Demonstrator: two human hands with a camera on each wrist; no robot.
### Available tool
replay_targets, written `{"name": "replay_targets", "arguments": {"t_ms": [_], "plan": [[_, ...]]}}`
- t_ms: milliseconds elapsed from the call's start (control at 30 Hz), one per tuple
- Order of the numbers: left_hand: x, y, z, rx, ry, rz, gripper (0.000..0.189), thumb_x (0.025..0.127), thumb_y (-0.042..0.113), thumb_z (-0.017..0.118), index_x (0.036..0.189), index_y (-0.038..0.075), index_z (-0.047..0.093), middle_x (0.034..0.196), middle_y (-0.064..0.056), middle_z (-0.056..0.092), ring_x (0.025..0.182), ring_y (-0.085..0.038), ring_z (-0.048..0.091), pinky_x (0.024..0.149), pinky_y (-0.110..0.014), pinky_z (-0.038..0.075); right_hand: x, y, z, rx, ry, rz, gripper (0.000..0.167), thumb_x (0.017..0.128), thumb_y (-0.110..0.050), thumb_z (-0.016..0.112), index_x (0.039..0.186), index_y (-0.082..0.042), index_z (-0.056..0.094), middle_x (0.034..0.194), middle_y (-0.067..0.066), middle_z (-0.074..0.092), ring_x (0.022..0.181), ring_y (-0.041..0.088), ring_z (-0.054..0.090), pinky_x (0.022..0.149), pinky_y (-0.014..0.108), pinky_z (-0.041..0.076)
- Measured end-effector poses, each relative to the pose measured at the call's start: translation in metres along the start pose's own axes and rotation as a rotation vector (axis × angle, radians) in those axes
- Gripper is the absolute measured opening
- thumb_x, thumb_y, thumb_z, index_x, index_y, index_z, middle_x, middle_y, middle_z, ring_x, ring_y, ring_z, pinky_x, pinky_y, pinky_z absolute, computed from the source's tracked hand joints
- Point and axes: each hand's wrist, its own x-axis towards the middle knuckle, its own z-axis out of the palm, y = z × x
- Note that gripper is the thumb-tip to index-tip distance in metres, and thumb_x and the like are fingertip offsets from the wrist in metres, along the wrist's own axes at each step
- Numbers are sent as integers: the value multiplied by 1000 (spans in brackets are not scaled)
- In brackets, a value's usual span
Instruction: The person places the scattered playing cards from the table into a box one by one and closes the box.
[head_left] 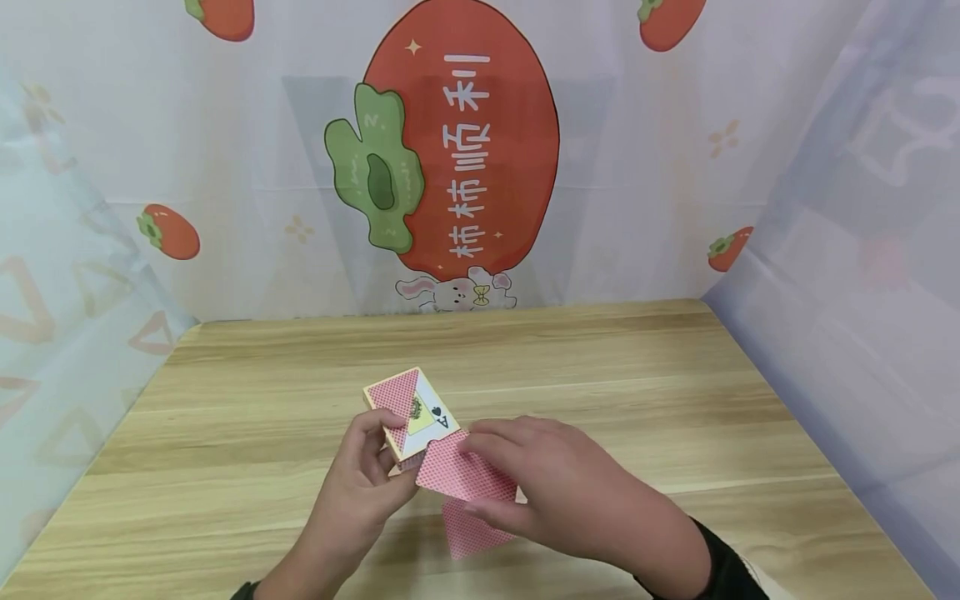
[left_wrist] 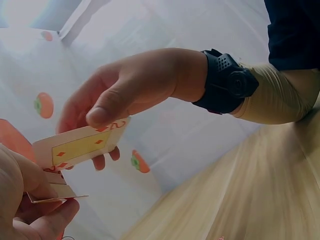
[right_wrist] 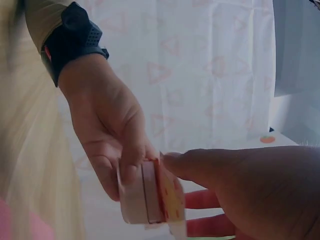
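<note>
My left hand (head_left: 358,479) grips a playing-card box (head_left: 416,410), fingers on its printed face and thumb at its lower edge. The box shows an ace of spades on a red-patterned front. Its open end faces my right hand, with a flap (left_wrist: 55,199) standing out in the left wrist view. Between thumb and fingers, my right hand (head_left: 577,483) pinches a red-backed playing card (head_left: 457,471) right at that end. From the left wrist view its face reads as a two of diamonds. Below the right hand, another red-backed card (head_left: 467,533) lies on the table, partly hidden.
The wood-grain table (head_left: 247,400) extends around both hands. Behind it hangs a white cloth printed with a large persimmon (head_left: 502,150), and more cloth (head_left: 862,275) borders the sides. A dark wrist camera (left_wrist: 232,77) is strapped on the right wrist.
</note>
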Motion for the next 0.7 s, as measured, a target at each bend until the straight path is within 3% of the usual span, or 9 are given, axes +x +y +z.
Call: {"name": "replay_targets", "arguments": {"t_ms": [233, 700], "plan": [[-2, -1, 4, -7, 2, -21, 58, 84, -19, 61, 130, 3, 34, 138, -21, 41, 119, -19, 60, 89, -31, 59, 3, -12, 11, -48, 146, 52, 45, 91, -56, 69, 122, -23, 67, 121, -11, 66, 106, 9, 65, 88, 35, 57], [-5, -4, 12, -22, 18, -77, 58, 87, -15, 64, 133, 1, 33, 144, -19, 36, 124, -20, 57, 92, -35, 58, -3, -31, 27, -204, 387, 85, 37, 81, -48, 79, 94, -17, 66, 89, -7, 68, 68, 8, 61, 57, 23, 51]]}}
